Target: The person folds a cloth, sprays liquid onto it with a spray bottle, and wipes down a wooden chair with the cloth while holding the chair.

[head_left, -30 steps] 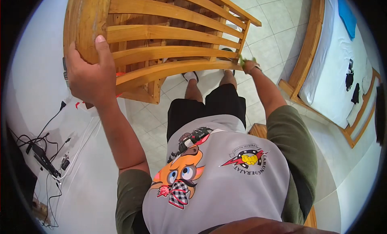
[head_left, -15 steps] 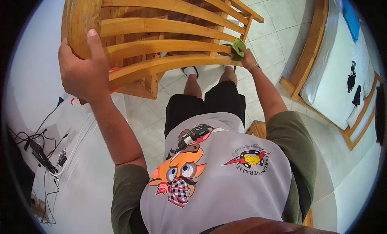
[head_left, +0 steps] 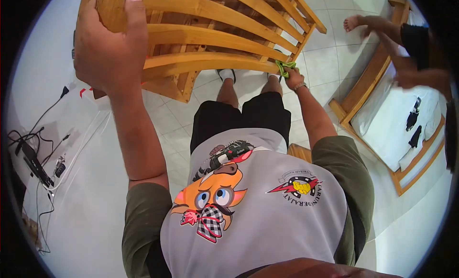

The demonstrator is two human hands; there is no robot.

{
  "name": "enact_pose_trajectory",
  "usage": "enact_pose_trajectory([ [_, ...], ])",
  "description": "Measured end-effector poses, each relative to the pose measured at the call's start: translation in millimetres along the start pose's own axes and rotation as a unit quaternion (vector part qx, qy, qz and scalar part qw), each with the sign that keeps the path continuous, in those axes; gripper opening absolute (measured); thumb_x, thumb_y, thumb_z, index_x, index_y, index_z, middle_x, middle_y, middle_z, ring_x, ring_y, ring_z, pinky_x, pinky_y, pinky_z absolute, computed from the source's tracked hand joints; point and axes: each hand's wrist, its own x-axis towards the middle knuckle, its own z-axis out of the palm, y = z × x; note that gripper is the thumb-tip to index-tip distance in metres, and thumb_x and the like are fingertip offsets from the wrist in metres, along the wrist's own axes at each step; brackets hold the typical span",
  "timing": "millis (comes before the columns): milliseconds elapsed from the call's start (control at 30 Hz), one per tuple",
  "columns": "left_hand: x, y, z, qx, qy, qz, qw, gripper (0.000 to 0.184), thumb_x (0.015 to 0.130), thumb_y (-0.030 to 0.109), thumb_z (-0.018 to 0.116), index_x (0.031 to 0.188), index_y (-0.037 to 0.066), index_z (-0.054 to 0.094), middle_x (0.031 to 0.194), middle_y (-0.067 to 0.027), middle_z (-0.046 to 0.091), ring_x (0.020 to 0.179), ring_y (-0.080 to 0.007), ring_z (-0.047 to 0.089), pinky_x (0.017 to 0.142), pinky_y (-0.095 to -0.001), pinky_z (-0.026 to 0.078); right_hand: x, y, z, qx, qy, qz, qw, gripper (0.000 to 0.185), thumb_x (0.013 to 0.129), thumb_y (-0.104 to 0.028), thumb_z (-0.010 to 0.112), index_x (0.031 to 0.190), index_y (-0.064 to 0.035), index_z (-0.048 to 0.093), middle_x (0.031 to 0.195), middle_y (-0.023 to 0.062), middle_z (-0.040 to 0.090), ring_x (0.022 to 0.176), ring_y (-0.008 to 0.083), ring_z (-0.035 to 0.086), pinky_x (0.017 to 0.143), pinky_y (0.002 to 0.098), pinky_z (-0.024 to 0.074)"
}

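Observation:
A slatted wooden piece of furniture point(head_left: 191, 35) with long curved slats, like a bench or chair, fills the upper middle. My left hand point(head_left: 110, 50) is closed around its thick corner post point(head_left: 114, 12), thumb on the near face. At the far right end of the nearest slat, my right hand point(head_left: 294, 79) holds a bunched green cloth point(head_left: 285, 67) against the wood. The fingers of that hand are curled and partly hidden behind the cloth.
Another person's foot point(head_left: 351, 23) and a blurred arm point(head_left: 420, 79) show at upper right. Beside them stands a wooden-framed bed point(head_left: 363, 82) with a white mattress and black items point(head_left: 413, 119). Cables and a power strip point(head_left: 36, 165) lie at left. The floor is tiled.
The other person's leg and arm have come into view at right. My right hand and the cloth have shifted slightly down along the slat's end. My left hand appears higher, still on the post.

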Motion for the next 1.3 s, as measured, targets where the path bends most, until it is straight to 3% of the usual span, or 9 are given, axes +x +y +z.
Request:
enact_pose_trajectory([
  [267, -1, 2, 0, -0.006, -0.004, -0.009, 1.0, 0.063, 0.081, 0.064, 0.062, 0.113, 0.011, 0.066, 0.099, -0.0069, 0.071, 0.089, -0.0249, 0.069, 0.078, -0.0385, 0.054, 34, -16, -16, -0.156, -0.134, -0.003, 0.979, 0.043, 0.089, -0.028, 0.052, 0.132, -0.0284, 0.055, 0.133, 0.0079, 0.057, 0.128, 0.0315, 0.047, 0.099, 0.0583, 0.038],
  [333, -2, 18, -6, -0.06, 0.042, 0.014, 0.997, 0.032, 0.089, 0.03, 0.067, 0.11, 0.005, 0.062, 0.099, -0.014, 0.068, 0.09, -0.0256, 0.067, 0.081, -0.0342, 0.053, 34, -24, -18, -0.175, -0.151, 0.023, 0.973, 0.043, 0.089, -0.027, 0.052, 0.131, -0.0271, 0.056, 0.133, 0.0083, 0.058, 0.128, 0.0311, 0.048, 0.099, 0.0599, 0.0371],
  [367, -3, 19, -7, -0.061, 0.042, 0.013, 0.997, 0.032, 0.089, 0.03, 0.067, 0.11, 0.005, 0.062, 0.099, -0.014, 0.068, 0.09, -0.0256, 0.067, 0.081, -0.0342, 0.053, 33, -27, -20, -0.176, -0.15, 0.024, 0.973, 0.043, 0.089, -0.027, 0.052, 0.131, -0.0271, 0.056, 0.133, 0.0083, 0.058, 0.128, 0.0311, 0.048, 0.099, 0.0599, 0.0371],
  [467, -2, 13, -5, -0.049, 0.015, -0.028, 0.998, 0.039, 0.087, 0.035, 0.068, 0.116, 0.01, 0.061, 0.105, -0.0144, 0.069, 0.098, -0.0318, 0.066, 0.092, -0.0355, 0.051, 33, -38, -24, -0.171, -0.142, 0.025, 0.975, 0.044, 0.088, -0.025, 0.052, 0.132, -0.0228, 0.056, 0.129, 0.0114, 0.06, 0.124, 0.0324, 0.052, 0.098, 0.0559, 0.0406],
  [533, -1, -6, 4, -0.007, 0.026, 0.022, 0.999, 0.063, 0.08, 0.065, 0.062, 0.112, 0.011, 0.066, 0.098, -0.0074, 0.071, 0.089, -0.0251, 0.069, 0.078, -0.0384, 0.054, 16, -57, -42, -0.035, -0.106, -0.02, 0.994, 0.045, 0.088, -0.027, 0.054, 0.131, -0.0171, 0.056, 0.123, 0.016, 0.062, 0.116, 0.0354, 0.057, 0.095, 0.0489, 0.0448],
  [700, -2, -6, 5, -0.013, 0.013, 0.002, 1.0, 0.061, 0.081, 0.064, 0.062, 0.111, 0.01, 0.067, 0.098, -0.0078, 0.071, 0.088, -0.0252, 0.07, 0.077, -0.0381, 0.054, 1, -73, -23, 0.221, 0.087, -0.201, 0.95, 0.047, 0.079, -0.02, 0.067, 0.123, -0.0059, 0.057, 0.116, 0.0203, 0.063, 0.111, 0.04, 0.056, 0.096, 0.0453, 0.0448],
  [933, 0, -3, 3, -0.005, 0.008, 0.001, 1.0, 0.062, 0.08, 0.06, 0.065, 0.112, 0.006, 0.066, 0.096, -0.0093, 0.072, 0.087, -0.0252, 0.07, 0.077, -0.0373, 0.055, 23, -22, 11, 0.176, 0.103, -0.183, 0.962, 0.051, 0.079, -0.016, 0.065, 0.127, -0.0074, 0.056, 0.12, 0.0223, 0.06, 0.116, 0.0397, 0.054, 0.1, 0.0445, 0.0426],
  [1067, -2, 1, 3, -0.027, 0.015, -0.014, 0.999, 0.062, 0.08, 0.059, 0.065, 0.112, 0.006, 0.066, 0.097, -0.0098, 0.072, 0.085, -0.0257, 0.07, 0.077, -0.0379, 0.055, 20, -53, -13, 0.085, -0.022, -0.027, 0.996, 0.048, 0.08, -0.012, 0.058, 0.128, -0.0062, 0.057, 0.123, 0.0233, 0.06, 0.119, 0.0389, 0.053, 0.103, 0.0432, 0.0407],
  [1300, 0, -2, 2, 0.001, 0.004, -0.009, 1.0, 0.061, 0.08, 0.059, 0.065, 0.11, 0.006, 0.067, 0.097, -0.0092, 0.071, 0.087, -0.0262, 0.069, 0.077, -0.0385, 0.054, -11, -91, -14, 0.281, 0.127, -0.172, 0.936, 0.054, 0.079, 0.002, 0.052, 0.132, -0.0015, 0.049, 0.131, 0.0251, 0.054, 0.124, 0.0406, 0.049, 0.105, 0.0437, 0.0394],
])
